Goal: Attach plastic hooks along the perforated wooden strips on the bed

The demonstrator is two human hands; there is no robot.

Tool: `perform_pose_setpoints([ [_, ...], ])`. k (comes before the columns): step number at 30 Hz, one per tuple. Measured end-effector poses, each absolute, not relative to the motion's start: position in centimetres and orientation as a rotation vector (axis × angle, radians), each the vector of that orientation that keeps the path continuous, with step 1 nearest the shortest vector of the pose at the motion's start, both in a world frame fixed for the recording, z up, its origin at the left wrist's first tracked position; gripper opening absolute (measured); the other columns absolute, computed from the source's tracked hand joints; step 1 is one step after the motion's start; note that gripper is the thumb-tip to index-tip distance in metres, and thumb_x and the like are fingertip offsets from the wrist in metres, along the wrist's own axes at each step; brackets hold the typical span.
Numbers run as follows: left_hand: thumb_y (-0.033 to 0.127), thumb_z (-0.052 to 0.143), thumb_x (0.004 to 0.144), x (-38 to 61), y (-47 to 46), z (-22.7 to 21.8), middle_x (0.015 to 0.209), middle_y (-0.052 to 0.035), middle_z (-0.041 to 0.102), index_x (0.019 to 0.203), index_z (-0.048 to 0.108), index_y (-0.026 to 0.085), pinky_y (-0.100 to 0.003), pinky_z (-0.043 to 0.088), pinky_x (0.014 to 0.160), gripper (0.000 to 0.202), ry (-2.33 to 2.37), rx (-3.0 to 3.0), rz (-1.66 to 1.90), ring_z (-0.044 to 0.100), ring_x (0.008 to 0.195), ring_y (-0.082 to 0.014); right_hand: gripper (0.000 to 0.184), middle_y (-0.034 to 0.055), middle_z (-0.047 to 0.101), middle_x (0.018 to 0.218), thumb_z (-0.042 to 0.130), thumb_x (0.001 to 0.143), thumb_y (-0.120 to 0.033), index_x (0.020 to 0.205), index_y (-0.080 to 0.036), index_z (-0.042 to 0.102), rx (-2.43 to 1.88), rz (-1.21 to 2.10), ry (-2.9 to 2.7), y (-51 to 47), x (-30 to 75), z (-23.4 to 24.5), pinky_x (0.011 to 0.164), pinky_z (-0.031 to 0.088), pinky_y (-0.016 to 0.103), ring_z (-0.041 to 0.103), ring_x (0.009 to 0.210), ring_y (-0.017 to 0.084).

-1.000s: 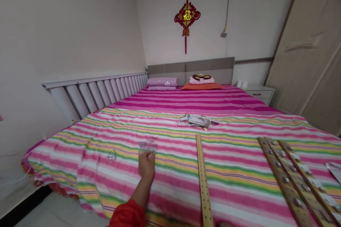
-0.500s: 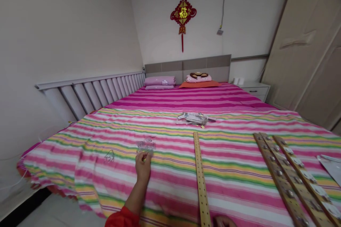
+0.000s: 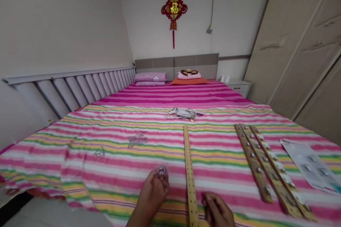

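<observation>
My left hand (image 3: 155, 188) pinches a small clear plastic bag (image 3: 161, 171) with a shiny, ring-like piece inside. It is held above the striped sheet, left of a long wooden strip (image 3: 189, 170) with rows of holes. My right hand (image 3: 217, 210) is just right of that strip's near end, fingers loosely bent and slightly apart, with nothing visible in them. More small clear bags (image 3: 137, 139) lie beyond my left hand. A thin, tangled clear item (image 3: 99, 153) rests farther left.
Several wooden strips bearing metal and white pieces (image 3: 262, 163) lie at the right, beside a clear-and-white package (image 3: 311, 165). A grey plastic packet (image 3: 183, 113) lies farther up the bed. Pillows (image 3: 150, 77) rest by the headboard (image 3: 160, 64); a radiator (image 3: 80, 85) runs along the left.
My left hand has drawn back from the small bags towards me and right, bringing one bag along. My right hand has come farther into view beside the wooden strip. The view has turned right.
</observation>
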State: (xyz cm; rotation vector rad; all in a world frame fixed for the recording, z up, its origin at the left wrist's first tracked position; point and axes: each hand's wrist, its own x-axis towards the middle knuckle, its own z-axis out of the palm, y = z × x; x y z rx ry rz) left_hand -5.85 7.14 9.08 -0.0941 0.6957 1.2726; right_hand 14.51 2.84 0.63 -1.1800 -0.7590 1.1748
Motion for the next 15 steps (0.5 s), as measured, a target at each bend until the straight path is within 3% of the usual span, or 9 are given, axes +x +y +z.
perform_pose_setpoints([
  [4,0.014,0.061,0.074,-3.4,4.9,8.6,0.068,0.0009,0.061,0.073,0.058,0.015,-0.017,0.043,0.053,0.004,0.809,0.095,1.237,0.057,0.057,-0.0071,0.042,-0.0027,0.055,0.057,0.071,0.064,-0.059,0.07,-0.018,0.065,-1.181,1.22,-0.786,2.1,15.0,2.4,0.039,0.03,0.021,0.038,0.04,0.006],
  [7,0.025,0.072,0.067,-2.3,3.5,8.1,0.069,0.0,0.061,0.064,0.056,0.017,-0.02,0.045,0.062,0.018,0.962,0.557,1.348,0.057,0.067,-0.0109,0.042,-0.0028,0.055,0.055,0.071,0.065,-0.058,0.069,-0.017,0.064,-1.165,1.275,-0.874,1.2,15.0,4.1,0.041,0.029,0.021,0.039,0.04,0.006],
  [10,0.035,0.071,0.068,-1.8,2.2,8.1,0.072,-0.0023,0.062,0.065,0.058,0.019,-0.026,0.047,0.067,0.021,1.115,1.085,1.437,0.057,0.07,-0.0154,0.041,-0.0013,0.058,0.058,0.071,0.068,-0.056,0.069,-0.016,0.064,-1.128,1.37,-0.93,0.4,14.6,5.8,0.041,0.024,0.021,0.038,0.039,0.005],
  [15,0.028,0.065,0.073,-1.8,0.9,8.3,0.073,-0.0054,0.066,0.069,0.066,0.024,-0.031,0.047,0.071,0.006,1.253,1.688,1.443,0.061,0.075,-0.0204,0.04,-0.0049,0.051,0.049,0.065,0.076,-0.053,0.064,-0.016,0.059,-1.018,1.485,-0.902,-0.3,13.9,7.3,0.041,0.016,0.022,0.031,0.035,0.003],
])
